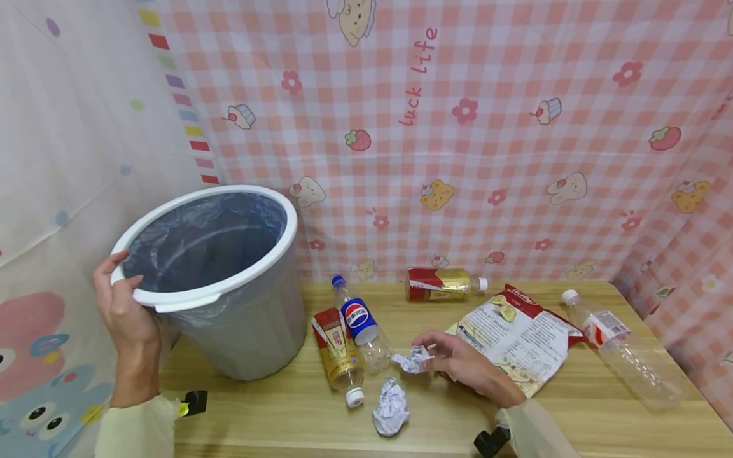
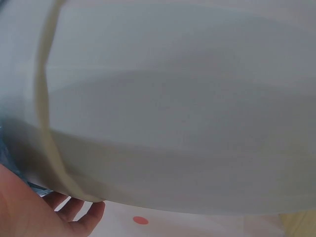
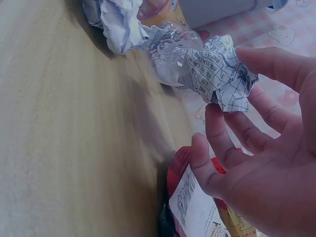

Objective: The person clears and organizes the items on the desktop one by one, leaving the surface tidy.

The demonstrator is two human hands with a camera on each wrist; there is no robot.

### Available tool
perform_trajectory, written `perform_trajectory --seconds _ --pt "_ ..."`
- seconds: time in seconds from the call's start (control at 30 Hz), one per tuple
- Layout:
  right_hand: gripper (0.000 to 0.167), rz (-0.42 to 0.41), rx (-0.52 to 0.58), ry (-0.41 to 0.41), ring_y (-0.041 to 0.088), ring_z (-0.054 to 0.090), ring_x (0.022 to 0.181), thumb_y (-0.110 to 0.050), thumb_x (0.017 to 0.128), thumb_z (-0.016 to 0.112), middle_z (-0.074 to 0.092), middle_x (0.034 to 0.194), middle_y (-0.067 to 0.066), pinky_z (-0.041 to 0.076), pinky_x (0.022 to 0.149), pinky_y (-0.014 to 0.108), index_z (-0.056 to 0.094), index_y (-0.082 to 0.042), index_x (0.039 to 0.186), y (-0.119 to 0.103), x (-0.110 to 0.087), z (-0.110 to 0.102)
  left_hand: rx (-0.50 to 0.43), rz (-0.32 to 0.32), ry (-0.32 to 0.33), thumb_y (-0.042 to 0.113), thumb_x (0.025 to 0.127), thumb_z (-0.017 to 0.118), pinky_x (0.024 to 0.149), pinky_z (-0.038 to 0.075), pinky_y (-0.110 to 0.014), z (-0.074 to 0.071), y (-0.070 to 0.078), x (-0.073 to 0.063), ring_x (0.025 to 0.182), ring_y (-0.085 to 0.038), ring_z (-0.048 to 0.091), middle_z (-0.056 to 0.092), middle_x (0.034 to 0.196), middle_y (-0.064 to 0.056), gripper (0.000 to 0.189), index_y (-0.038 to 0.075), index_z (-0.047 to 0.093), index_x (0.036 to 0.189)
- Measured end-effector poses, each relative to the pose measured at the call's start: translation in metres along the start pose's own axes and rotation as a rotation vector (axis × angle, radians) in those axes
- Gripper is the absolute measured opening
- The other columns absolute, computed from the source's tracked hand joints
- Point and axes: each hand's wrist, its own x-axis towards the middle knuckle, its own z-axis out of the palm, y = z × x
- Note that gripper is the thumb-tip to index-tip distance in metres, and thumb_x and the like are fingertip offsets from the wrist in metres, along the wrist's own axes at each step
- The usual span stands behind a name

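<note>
My left hand (image 1: 128, 305) grips the white rim (image 1: 289, 219) of a grey trash bin (image 1: 258, 337) at the left; a clear plastic liner (image 1: 189, 238) covers its inside. In the left wrist view the bin's grey wall (image 2: 187, 123) fills most of the picture, with the fingers (image 2: 91, 217) curled at its edge. Over the table, my right hand (image 1: 466, 362) pinches a crumpled paper ball (image 3: 222, 76) between thumb and fingers. Printed lines of writing show on this paper. A second crumpled paper ball (image 1: 392, 407) lies on the table just in front of it.
Between bin and right hand lie a Pepsi bottle (image 1: 357, 318) and a red-and-gold drink bottle (image 1: 338, 350). Another red-and-gold bottle (image 1: 438, 284) lies near the back curtain. A chip bag (image 1: 515, 337) and a clear bottle (image 1: 624, 350) lie at the right on the wooden table (image 1: 275, 413).
</note>
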Motion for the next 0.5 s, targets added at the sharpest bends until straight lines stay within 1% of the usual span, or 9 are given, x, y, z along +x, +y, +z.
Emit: perform_trajectory --seconds 0.07,0.17,0.33,0.5 --pt "0.045 -0.003 0.002 -0.003 0.023 0.060 0.102 -0.014 0.088 0.071 0.061 0.119 0.014 0.046 0.086 0.036 0.056 0.002 0.127 -0.002 0.000 -0.001 0.002 -0.001 -0.001 0.003 0.091 0.034 0.081 0.042 -0.020 0.000 0.000 0.000 0.104 -0.017 0.053 0.051 0.123 -0.006 0.042 0.011 0.056 0.127" --pt "0.043 -0.002 -0.004 0.001 0.023 0.060 0.101 -0.014 0.088 0.071 0.062 0.118 0.014 0.047 0.084 0.035 0.057 0.001 0.126 -0.004 0.000 -0.001 0.033 -0.001 -0.002 0.005 0.092 0.035 0.083 0.041 -0.020 0.000 0.001 -0.001 0.107 -0.017 0.052 0.051 0.125 -0.006 0.042 0.012 0.056 0.127" --pt "0.043 0.011 -0.029 0.011 0.023 0.058 0.105 -0.017 0.088 0.072 0.062 0.118 0.012 0.045 0.087 0.037 0.059 -0.003 0.126 -0.009 -0.001 -0.004 0.062 -0.005 -0.006 0.006 0.093 0.035 0.085 0.041 -0.020 0.000 0.002 -0.002 0.110 -0.016 0.051 0.050 0.128 -0.005 0.041 0.013 0.055 0.128" --pt "0.042 0.005 -0.030 0.002 0.025 0.054 0.110 -0.018 0.089 0.070 0.059 0.124 0.011 0.045 0.090 0.039 0.058 -0.007 0.127 -0.016 -0.001 -0.007 0.053 -0.008 -0.006 0.006 0.093 0.035 0.084 0.042 -0.020 0.000 0.001 -0.001 0.108 -0.016 0.051 0.050 0.127 -0.004 0.041 0.013 0.055 0.128"
